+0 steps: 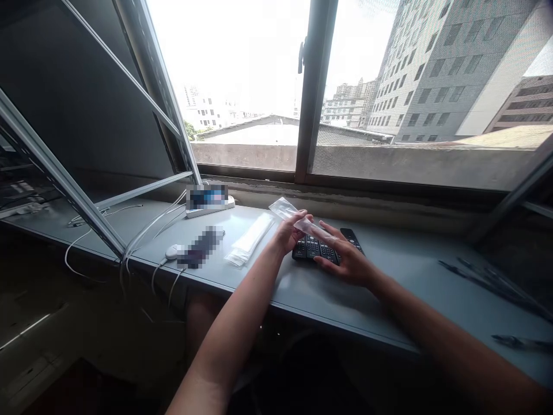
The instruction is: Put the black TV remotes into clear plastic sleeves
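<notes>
A clear plastic sleeve [283,207] is pinched in my left hand [290,231], and its far end sticks up toward the window. Its near end reaches my right hand [349,258], whose fingers are spread. Whether the right fingers press on the sleeve, I cannot tell. Beneath both hands lie several black remote controls [314,246] side by side, partly covered by the right hand. Left of my left hand, a stack of clear plastic sleeves [249,239] rests flat on the table.
On the grey table [276,288] lie a blurred-out phone-like item [201,248], a white round charger [173,252] and a white power strip [210,206] with cables. A metal frame [101,222] rises at left. Dark wrapped items [488,282] lie at right.
</notes>
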A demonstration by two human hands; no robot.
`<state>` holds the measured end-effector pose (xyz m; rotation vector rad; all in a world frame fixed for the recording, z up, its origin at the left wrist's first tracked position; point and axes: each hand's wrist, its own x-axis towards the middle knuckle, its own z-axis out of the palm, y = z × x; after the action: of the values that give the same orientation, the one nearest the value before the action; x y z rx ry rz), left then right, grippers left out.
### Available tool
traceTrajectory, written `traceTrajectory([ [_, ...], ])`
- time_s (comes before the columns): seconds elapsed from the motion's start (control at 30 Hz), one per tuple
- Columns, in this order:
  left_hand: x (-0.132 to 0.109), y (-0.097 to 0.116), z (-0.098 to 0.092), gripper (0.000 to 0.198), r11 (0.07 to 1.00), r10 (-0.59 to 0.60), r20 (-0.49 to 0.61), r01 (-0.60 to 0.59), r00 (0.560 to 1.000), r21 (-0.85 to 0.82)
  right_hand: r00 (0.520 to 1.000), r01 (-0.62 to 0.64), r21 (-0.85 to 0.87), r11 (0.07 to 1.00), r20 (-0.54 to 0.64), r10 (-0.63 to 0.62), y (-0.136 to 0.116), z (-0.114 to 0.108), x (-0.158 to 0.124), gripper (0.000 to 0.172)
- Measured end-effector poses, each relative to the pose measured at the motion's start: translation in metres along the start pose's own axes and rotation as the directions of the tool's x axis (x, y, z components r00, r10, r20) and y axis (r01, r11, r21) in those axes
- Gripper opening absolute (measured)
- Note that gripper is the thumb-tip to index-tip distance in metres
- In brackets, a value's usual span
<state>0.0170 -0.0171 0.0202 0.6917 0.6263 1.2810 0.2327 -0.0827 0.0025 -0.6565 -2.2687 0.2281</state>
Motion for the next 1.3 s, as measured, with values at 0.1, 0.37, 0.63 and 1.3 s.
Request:
traceTrajectory([
  [0.1, 0.004, 0.001, -0.002, 0.023, 0.997, 0.042, -0.059, -0.046, 0.997, -0.063, 1.000, -0.007, -0.002, 1.000, 0.008, 0.007, -0.001, 0.000, 0.000, 0.077],
  [0.37, 0.004, 0.002, -0.001, 0.019, 0.995, -0.023, -0.073, 0.016, 0.997, -0.094, 1.000, -0.014, -0.011, 1.000, 0.009, 0.014, -0.001, 0.000, 0.000, 0.077],
  [0.63, -0.006, 0.000, 0.002, 0.022, 0.988, -0.151, 0.116, 0.145, 0.982, 0.056, 1.000, -0.017, -0.022, 1.000, 0.020, 0.017, 0.002, 0.002, -0.001, 0.078],
  [1.3, -0.001, -0.002, -0.002, 0.024, 0.999, -0.052, 0.057, 0.053, 0.997, -0.012, 0.997, -0.072, -0.003, 0.997, 0.030, 0.072, 0.000, 0.003, -0.002, 0.078],
])
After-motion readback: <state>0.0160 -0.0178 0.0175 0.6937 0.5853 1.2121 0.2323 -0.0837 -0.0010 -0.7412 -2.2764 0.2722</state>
